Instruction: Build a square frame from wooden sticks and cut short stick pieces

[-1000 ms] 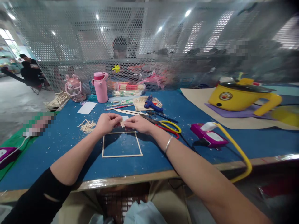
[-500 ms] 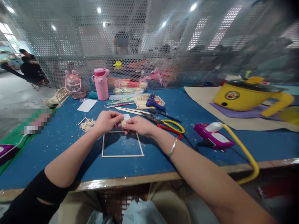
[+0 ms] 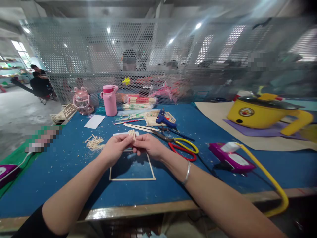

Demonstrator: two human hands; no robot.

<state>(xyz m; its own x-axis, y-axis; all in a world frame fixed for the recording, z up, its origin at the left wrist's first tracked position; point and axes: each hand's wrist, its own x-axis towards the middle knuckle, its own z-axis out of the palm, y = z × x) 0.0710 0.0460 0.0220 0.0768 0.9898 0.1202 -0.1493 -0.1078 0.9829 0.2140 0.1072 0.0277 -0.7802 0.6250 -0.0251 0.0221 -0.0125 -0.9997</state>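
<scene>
Several short wooden sticks [image 3: 132,133] stand in a small bundle between my fingertips. My left hand [image 3: 116,147] pinches the bundle from the left, and my right hand [image 3: 150,145] closes on it from the right. Both hands are held above the far side of a thin wooden stick frame [image 3: 132,179], which lies flat on the blue table. Behind the fingers, a white paper [image 3: 119,134] shows in part. Left of my left hand is a heap of short stick pieces [image 3: 95,142].
Right of my hands lie scissors [image 3: 184,148] with red and yellow handles, and a blue glue gun [image 3: 165,120]. A purple power strip [image 3: 231,158] with a yellow cable and a yellow electric pot [image 3: 257,114] are farther right. Pink bottles [image 3: 109,102] stand at the back.
The camera has tilted up, so the scene sits lower in view. My hands stay together, and the stick bundle now points upward and shows more clearly above the fingertips.
</scene>
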